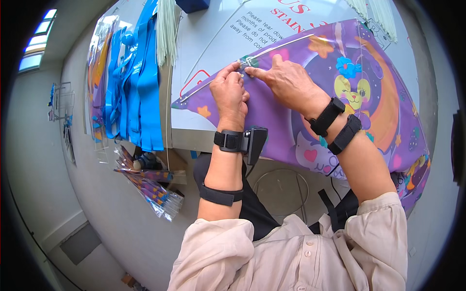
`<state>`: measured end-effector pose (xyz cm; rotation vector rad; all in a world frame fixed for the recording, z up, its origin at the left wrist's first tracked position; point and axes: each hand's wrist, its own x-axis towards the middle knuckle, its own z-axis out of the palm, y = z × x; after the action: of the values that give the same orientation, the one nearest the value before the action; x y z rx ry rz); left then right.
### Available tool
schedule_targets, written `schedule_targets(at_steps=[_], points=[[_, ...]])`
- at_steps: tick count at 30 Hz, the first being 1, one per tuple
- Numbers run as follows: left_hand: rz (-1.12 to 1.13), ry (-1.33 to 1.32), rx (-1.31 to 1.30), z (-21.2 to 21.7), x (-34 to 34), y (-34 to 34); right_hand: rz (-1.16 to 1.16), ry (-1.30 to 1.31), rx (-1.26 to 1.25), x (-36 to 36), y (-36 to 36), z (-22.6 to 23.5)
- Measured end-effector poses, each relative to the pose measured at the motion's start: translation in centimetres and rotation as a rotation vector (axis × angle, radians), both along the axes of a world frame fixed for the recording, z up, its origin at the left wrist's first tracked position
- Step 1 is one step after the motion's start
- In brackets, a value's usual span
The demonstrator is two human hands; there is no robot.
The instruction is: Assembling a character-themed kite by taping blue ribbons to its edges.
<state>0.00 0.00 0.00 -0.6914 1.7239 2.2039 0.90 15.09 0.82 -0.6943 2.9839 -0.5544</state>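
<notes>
A purple kite (276,119) printed with a bear, a moon, stars and flowers lies across the table, its near side draping over the front edge. A thin white rod (286,45) runs along its far edge. My left hand (229,94) is closed, with thumb and forefinger pinching at a small whitish fitting (246,62) on that edge. From the right, my right hand (289,82) reaches to the same spot, its outstretched digit touching the kite beside the fitting and its other fingers bent against the fabric. The fingertips partly hide the fitting.
A white printed sheet (213,36) covers the table. Long blue strips (148,97) and a bundle of white rods (166,34) hang at the left. Packaged kites in clear film (155,189) stick out below them. A dark blue box (192,4) stands at the far edge.
</notes>
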Motion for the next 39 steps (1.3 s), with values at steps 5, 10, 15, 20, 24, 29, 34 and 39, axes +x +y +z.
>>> schedule_targets(at_steps=[5,10,15,20,24,29,34,39], points=[[-0.005,0.482,-0.753,-0.7,0.4,-1.5,0.023,0.014,0.001,-0.1,-0.3,-0.2],[-0.524,0.822,-1.738,1.1,2.2,-0.5,0.015,0.027,0.016,-0.1,0.3,-0.8],[-0.648,0.804,-1.855,0.3,2.3,-1.1,0.036,-0.003,0.028,-0.2,0.3,-0.3],[-0.73,0.695,-1.746,0.5,1.2,-1.0,0.06,0.005,-0.021,0.0,0.6,-0.5],[-0.795,0.698,-1.827,0.6,0.3,-1.4,0.051,-0.007,-0.039,0.0,0.7,-0.5],[-0.747,0.879,-1.83,0.3,2.1,-1.7,-0.041,0.057,0.019,0.4,0.2,-0.9],[-0.803,0.842,-1.925,0.4,1.7,-0.5,-0.113,0.195,0.135,1.2,-1.4,-1.6],[-0.827,0.789,-1.829,0.4,2.7,-0.8,-0.134,0.094,-0.062,3.1,1.3,-0.7]])
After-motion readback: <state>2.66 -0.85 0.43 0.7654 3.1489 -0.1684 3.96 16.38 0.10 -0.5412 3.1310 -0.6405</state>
